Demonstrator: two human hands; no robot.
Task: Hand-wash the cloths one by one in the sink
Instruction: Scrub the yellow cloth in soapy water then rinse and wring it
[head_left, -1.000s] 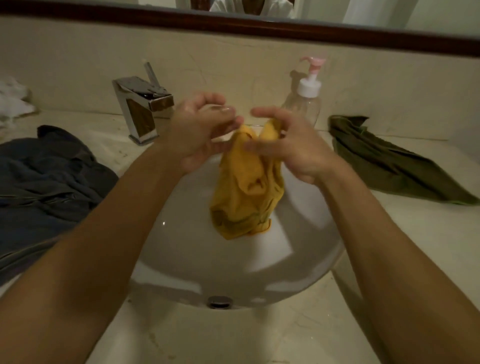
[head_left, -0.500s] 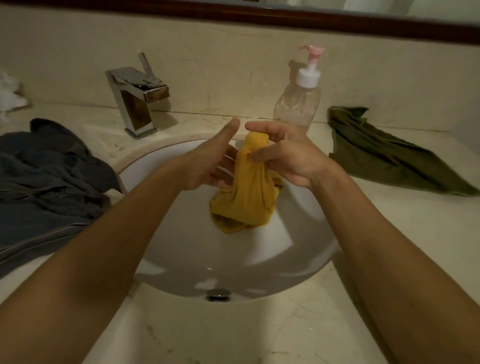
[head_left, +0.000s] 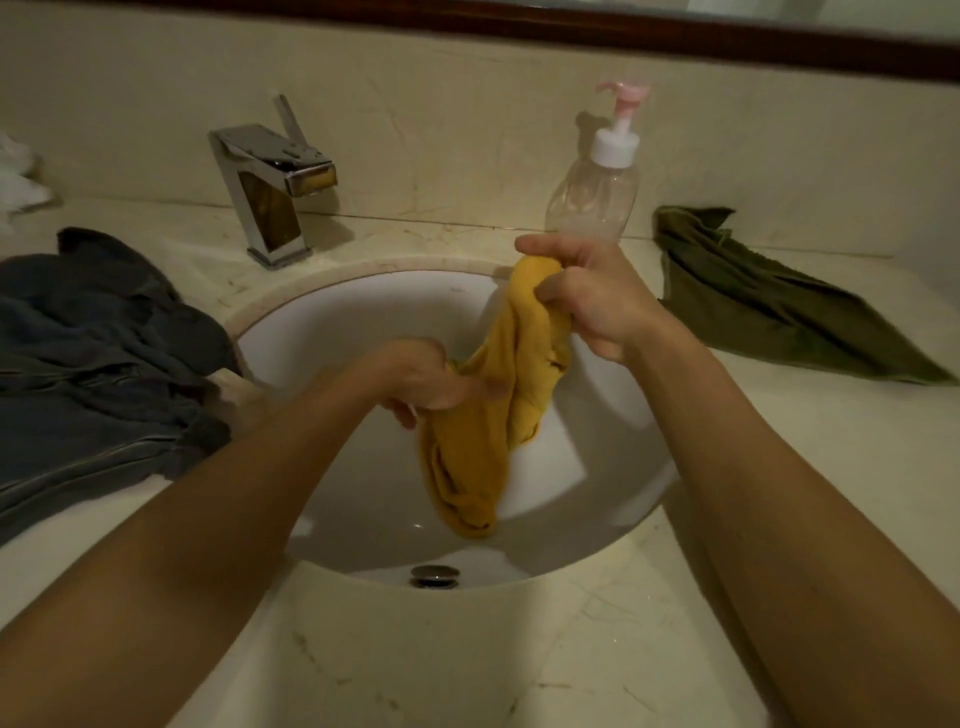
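Note:
A yellow cloth (head_left: 483, 431) hangs bunched over the white round sink (head_left: 332, 332). My right hand (head_left: 592, 301) grips its top end above the far right side of the basin. Lower down, my left hand (head_left: 421, 379) is wrapped round the cloth's middle, fingers curled on it. The cloth's bottom end dangles close to the basin floor. A dark grey cloth (head_left: 88, 364) lies heaped on the counter to the left, and a green cloth (head_left: 769, 312) lies on the counter to the right.
A chrome tap (head_left: 270, 182) stands behind the sink at the left. A clear pump bottle (head_left: 597, 192) with a pink nozzle stands behind the sink at the right. An overflow hole (head_left: 435, 576) sits in the near wall. Something white (head_left: 15, 176) lies at far left.
My left hand has slid down from the cloth's top to its middle and closed round it. My right hand still holds the top. The cloth now hangs longer and stretched.

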